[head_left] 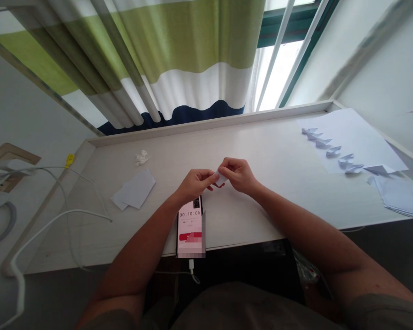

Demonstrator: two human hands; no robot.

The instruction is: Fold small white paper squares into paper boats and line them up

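Observation:
A small folded piece of white paper (221,178) is pinched between my two hands above the middle of the desk. My left hand (200,182) grips its left side with thumb and fingers closed. On the paper's upper right, my right hand (238,174) is also closed, thumb on top. The fold's exact shape is partly hidden by my fingers. Just below my left wrist lies a phone (190,229) showing a timer, with a cable plugged into its lower end.
Several folded paper figures (333,150) stand in a slanting row at right, on and beside a large white sheet (361,133). A paper stack (404,195) lies at the right front edge. Loose paper pieces (137,189), crumpled tissue (142,158) and white cables (60,215) are at left.

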